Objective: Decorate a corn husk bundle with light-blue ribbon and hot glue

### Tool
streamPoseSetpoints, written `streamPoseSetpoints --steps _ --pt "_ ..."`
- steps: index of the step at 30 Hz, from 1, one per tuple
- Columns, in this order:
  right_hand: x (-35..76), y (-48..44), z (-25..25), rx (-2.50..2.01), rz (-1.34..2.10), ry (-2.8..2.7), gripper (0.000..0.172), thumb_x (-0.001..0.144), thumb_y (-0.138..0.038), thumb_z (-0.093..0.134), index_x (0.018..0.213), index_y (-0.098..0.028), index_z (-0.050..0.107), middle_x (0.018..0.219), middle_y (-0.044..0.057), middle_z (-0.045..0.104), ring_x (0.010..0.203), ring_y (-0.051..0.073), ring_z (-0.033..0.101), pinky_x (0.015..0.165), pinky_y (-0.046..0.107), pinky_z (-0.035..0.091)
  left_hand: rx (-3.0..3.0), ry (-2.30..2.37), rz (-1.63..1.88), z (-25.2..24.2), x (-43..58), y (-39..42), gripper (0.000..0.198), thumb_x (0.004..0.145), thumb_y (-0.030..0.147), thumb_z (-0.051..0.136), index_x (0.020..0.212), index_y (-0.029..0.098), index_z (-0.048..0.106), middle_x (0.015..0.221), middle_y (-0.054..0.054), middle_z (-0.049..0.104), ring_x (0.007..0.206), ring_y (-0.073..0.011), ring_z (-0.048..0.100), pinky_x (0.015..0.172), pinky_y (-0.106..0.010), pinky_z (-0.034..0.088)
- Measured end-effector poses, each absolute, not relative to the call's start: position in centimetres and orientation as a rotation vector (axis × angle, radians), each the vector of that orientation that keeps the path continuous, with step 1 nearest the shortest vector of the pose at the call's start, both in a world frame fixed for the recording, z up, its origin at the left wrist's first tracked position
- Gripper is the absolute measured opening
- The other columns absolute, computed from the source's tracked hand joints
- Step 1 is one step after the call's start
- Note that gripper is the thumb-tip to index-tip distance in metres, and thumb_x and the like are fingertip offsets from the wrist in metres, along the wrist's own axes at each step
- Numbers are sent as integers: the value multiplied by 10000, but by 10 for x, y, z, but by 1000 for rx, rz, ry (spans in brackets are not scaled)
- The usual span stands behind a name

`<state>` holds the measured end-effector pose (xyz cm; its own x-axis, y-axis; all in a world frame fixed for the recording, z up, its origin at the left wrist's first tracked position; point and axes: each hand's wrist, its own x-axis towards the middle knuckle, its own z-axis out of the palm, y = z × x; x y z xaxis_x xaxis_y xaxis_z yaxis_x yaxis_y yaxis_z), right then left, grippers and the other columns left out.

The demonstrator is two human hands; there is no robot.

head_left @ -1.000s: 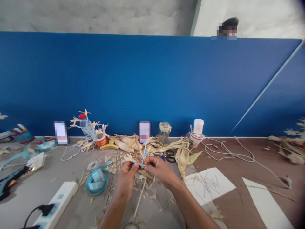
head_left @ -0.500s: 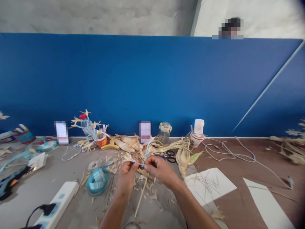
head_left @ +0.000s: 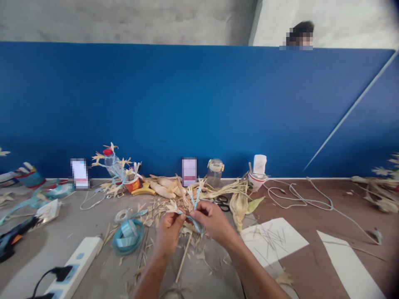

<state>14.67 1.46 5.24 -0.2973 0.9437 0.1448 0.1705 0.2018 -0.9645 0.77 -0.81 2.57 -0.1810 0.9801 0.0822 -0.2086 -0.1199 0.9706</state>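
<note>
Between my two hands is a blue-wrapped stem bearing pale husk flowers at its tips. My left hand pinches its left branch, just below a husk flower. Close beside it, my right hand has thumb and fingers closed on the same stem, where two branches rise above the fingers. A loose blue strip hangs below, between the hands. Dried husk scraps lie on the table behind and under them. A roll of blue ribbon rests left of my left hand.
A white power strip stands at the lower left. Behind are a flower-draped bottle, a phone, a glass jar and a cup. Black scissors lie behind my right hand; thin sticks rest on white paper.
The flower tips on the upright branches now show above my right hand, and a blue strip has come into view below the fingers. Both hands keep hold of the stem.
</note>
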Motion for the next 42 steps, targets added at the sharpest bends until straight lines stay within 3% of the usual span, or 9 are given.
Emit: streamPoseSetpoints --steps 11,18,22,27,30,34,36,39,42 --pt "147 16 51 -1046 1215 -1665 166 731 -247 529 586 -168 512 572 -36 441 571 108 401 552 219 307 1000 1227 1543 28 4 -9 224 591 371 693 628 157 637 581 -16 631 593 -166 564 627 -276 444" --pt "146 16 49 -1003 1399 -1638 214 754 -377 536 714 -167 537 619 -18 523 592 116 459 557 219 349 931 1133 1537 25 6 -8 230 608 363 689 667 152 621 602 -10 630 600 -164 575 634 -289 454" --pt "149 19 42 -1094 1318 -1773 126 640 -228 630 718 -169 550 629 -42 505 585 104 428 528 201 309 813 1142 1558 22 6 -7 292 555 393 721 676 150 615 613 -6 618 605 -163 576 633 -300 468" --pt "170 24 54 -1116 1239 -1931 29 634 -151 593 654 -172 590 604 -43 509 592 111 433 543 209 304 929 1152 1548 24 3 -8 276 586 392 706 681 152 608 601 6 583 575 -133 528 586 -254 433" --pt "190 24 70 -1071 1362 -1784 123 638 -186 613 760 -184 604 640 -32 535 569 110 442 537 222 327 996 1132 1476 24 2 -8 280 601 412 691 648 153 595 572 14 553 551 -123 490 561 -244 409" --pt "211 25 82 -861 1519 -1365 357 663 -369 632 974 -208 563 735 23 589 616 154 530 589 289 416 1017 1099 1377 25 4 -10 294 604 423 688 645 149 589 577 10 543 552 -124 483 560 -249 402" --pt "214 28 82 -739 1443 -1256 482 701 -485 556 1100 -215 525 930 93 614 809 217 583 711 356 448 1006 1077 1327 25 5 -11 292 600 421 691 658 154 589 593 9 549 563 -128 492 564 -251 404" --pt "205 34 72 -685 1292 -1234 633 723 -541 493 1274 -244 395 1248 112 482 1076 253 508 862 401 411 975 1052 1289 22 6 -10 290 590 414 700 674 159 592 607 10 558 572 -133 507 571 -258 417" --pt "190 37 62 -979 1028 -1236 641 699 -432 587 1275 -230 390 1200 118 493 1021 243 516 845 382 414 908 1061 1367 18 4 -8 270 601 397 699 690 167 591 610 15 563 572 -131 516 579 -259 428"
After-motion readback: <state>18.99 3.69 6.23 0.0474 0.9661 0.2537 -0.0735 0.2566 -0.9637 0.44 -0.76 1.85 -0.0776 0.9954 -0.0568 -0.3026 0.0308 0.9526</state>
